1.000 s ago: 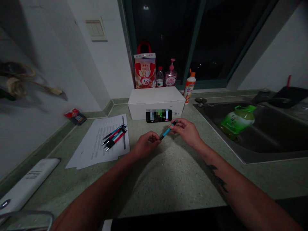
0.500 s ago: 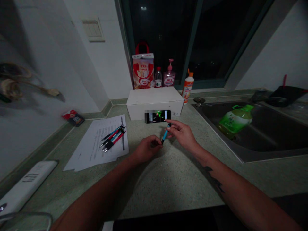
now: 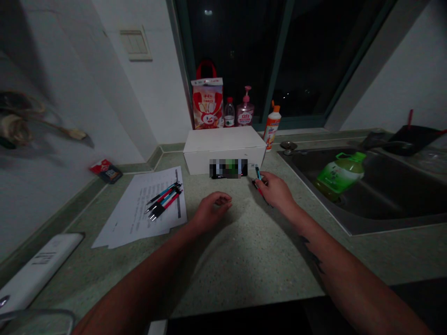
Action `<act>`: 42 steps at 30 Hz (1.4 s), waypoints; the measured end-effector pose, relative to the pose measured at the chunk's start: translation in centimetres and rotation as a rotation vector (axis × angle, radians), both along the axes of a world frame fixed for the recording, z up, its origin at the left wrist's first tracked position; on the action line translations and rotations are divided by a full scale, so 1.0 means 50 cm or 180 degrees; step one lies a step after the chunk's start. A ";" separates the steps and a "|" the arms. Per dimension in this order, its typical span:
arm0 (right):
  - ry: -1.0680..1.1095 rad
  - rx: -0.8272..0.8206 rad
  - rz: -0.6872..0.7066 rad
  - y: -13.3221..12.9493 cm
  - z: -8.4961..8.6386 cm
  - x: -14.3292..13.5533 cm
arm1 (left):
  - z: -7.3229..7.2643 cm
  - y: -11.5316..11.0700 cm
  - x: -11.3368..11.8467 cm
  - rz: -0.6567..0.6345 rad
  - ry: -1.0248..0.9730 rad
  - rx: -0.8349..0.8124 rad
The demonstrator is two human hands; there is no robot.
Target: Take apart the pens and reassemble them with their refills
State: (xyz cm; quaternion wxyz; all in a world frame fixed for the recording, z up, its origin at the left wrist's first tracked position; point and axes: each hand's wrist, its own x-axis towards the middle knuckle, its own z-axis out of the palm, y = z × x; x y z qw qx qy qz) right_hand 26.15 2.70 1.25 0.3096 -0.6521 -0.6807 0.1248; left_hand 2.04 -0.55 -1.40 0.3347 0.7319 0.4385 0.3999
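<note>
My right hand (image 3: 275,188) is closed on a blue pen (image 3: 257,172), whose upper end sticks out past the fingertips; its lower part is hidden by the hand. A red pen (image 3: 262,193) shows just under these fingers, by the counter surface; whether the hand touches it I cannot tell. My left hand (image 3: 212,210) hovers low over the counter with loosely curled fingers, thumb apart, and nothing visible in it. To its left, several blue, red and black pens (image 3: 164,200) lie in a bunch on printed paper sheets (image 3: 132,204).
A phone (image 3: 228,169) leans against a white box (image 3: 223,144) behind my hands. Bottles and a red bag (image 3: 208,104) stand behind the box. On the right is a sink (image 3: 384,223) holding a green-labelled jug (image 3: 340,174). A white power strip-like object (image 3: 45,270) lies at left.
My right hand has moved right with the blue pen, away from my left hand, down beside a red pen. My left hand has let go of the pen's lower end and stayed nearly in place.
</note>
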 end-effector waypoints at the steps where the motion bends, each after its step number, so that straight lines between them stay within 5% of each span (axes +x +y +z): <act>1: -0.0443 -0.0060 -0.0227 0.003 0.004 0.015 | 0.001 0.003 -0.003 0.0054 0.0052 0.0000; 5: -0.1271 -0.0603 -0.0544 0.009 0.004 0.044 | 0.007 0.009 -0.012 0.0206 0.0197 0.0006; 12: -0.1431 -0.0775 -0.0360 0.004 -0.005 0.023 | 0.013 0.027 -0.031 0.0636 0.0576 0.0184; 18: -0.1543 -0.0892 -0.0300 -0.007 -0.001 0.018 | 0.051 0.046 -0.093 0.1647 0.2359 0.0686; 23: -0.1579 -0.0923 -0.0263 -0.003 -0.004 0.018 | 0.082 0.050 -0.142 0.2228 0.3573 0.0148; 32: -0.1537 -0.0809 -0.0283 -0.019 0.017 0.016 | 0.051 0.064 -0.165 0.1801 0.3724 -0.0193; 38: -0.1416 -0.0414 -0.0261 -0.029 0.028 0.000 | 0.046 0.054 -0.129 0.1303 0.3289 0.0129; 42: -0.1005 0.0033 0.0255 -0.040 0.029 -0.028 | 0.053 0.039 -0.085 0.1105 0.3003 0.0386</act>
